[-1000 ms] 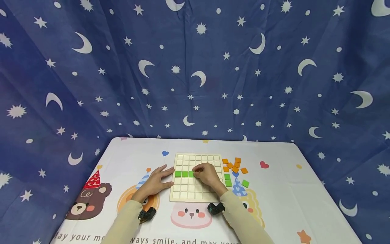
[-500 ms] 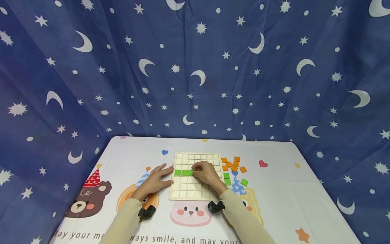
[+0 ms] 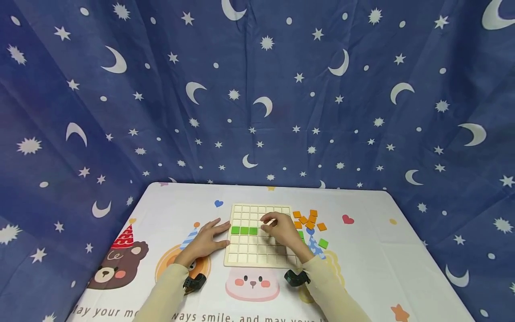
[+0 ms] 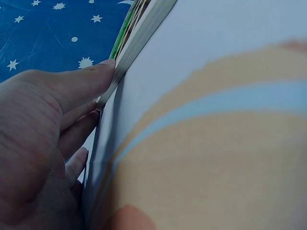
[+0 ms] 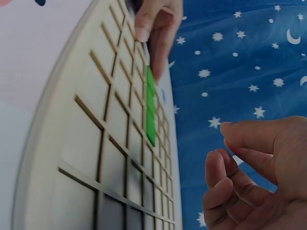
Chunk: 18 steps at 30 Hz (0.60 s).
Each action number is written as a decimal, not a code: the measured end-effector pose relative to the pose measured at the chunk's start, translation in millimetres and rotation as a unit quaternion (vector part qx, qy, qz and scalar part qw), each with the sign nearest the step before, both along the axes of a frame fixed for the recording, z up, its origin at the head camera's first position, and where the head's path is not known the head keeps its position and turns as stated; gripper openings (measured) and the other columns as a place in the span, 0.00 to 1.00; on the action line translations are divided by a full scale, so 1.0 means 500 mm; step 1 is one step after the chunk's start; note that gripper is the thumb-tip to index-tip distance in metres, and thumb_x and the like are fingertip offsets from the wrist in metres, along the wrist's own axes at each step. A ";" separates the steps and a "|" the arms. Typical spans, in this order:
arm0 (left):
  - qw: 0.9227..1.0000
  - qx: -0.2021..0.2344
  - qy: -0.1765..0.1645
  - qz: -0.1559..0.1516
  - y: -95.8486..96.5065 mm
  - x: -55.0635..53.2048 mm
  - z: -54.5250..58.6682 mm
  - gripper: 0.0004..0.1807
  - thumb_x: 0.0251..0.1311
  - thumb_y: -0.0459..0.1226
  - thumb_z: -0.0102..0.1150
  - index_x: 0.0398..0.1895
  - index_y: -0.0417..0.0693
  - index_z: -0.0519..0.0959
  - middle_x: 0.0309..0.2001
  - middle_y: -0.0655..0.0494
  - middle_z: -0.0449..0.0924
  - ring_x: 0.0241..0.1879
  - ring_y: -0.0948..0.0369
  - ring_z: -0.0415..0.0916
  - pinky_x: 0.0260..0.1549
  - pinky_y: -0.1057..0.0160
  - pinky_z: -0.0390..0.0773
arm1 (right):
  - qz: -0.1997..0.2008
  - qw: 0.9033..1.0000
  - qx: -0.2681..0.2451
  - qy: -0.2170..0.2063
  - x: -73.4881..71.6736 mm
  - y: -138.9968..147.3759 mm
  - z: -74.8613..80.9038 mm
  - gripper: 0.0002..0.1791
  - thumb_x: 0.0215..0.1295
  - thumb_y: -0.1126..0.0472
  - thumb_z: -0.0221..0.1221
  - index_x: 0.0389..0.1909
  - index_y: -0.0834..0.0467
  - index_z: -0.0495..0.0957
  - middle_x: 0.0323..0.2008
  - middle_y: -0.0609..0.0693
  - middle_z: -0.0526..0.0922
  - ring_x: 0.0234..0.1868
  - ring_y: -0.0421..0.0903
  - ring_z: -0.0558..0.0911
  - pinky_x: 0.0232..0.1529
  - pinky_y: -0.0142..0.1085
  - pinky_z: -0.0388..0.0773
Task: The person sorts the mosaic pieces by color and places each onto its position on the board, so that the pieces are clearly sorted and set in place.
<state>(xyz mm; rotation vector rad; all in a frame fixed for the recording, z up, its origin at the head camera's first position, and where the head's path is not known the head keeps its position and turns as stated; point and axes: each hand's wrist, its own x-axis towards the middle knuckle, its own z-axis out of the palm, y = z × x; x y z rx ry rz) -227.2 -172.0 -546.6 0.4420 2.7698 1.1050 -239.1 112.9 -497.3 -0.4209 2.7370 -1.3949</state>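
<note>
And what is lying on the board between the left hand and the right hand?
Three green tiles, side by side in one row of the board, between the left hand and right hand. The head view shows this.

Am seeing free lane over white tablecloth [image 3: 362,259], lower right of head frame, beyond loose green tile [image 3: 323,243]. Orange tiles [image 3: 312,219] are cluttering strip beside board [image 3: 252,249], right of centre. Left hand [image 3: 206,240] is barring board's left edge; right hand [image 3: 283,230] is overhanging its right part. Gap between sleeves [image 3: 162,293] is leaving way in from bottom centre. Blue curtain [image 3: 225,103] is walling off upper frame.
</note>
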 end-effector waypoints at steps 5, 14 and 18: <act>1.000 0.003 -0.001 0.003 0.001 0.002 0.000 0.35 0.58 0.48 0.68 0.70 0.55 0.70 0.74 0.52 0.62 0.77 0.42 0.47 0.69 0.32 0.54 | -0.007 1.000 -0.011 0.013 0.013 0.024 0.019 0.10 0.61 0.62 0.66 0.43 0.57 0.84 0.39 0.48 0.85 0.34 0.42 0.81 0.29 0.32 0.78; 1.000 0.004 0.001 0.006 0.003 0.000 -0.001 0.35 0.58 0.47 0.68 0.70 0.54 0.70 0.74 0.53 0.63 0.77 0.43 0.47 0.70 0.33 0.53 | -0.037 0.999 0.001 0.023 0.024 0.084 0.025 0.11 0.61 0.61 0.67 0.44 0.55 0.84 0.39 0.46 0.85 0.35 0.42 0.81 0.29 0.34 0.78; 1.000 -0.002 -0.002 0.008 0.002 -0.003 -0.003 0.35 0.58 0.49 0.68 0.70 0.56 0.70 0.75 0.51 0.60 0.77 0.42 0.48 0.69 0.33 0.54 | -0.056 0.998 0.005 0.021 0.026 0.111 0.027 0.11 0.60 0.60 0.68 0.45 0.54 0.84 0.39 0.46 0.84 0.36 0.43 0.81 0.30 0.33 0.78</act>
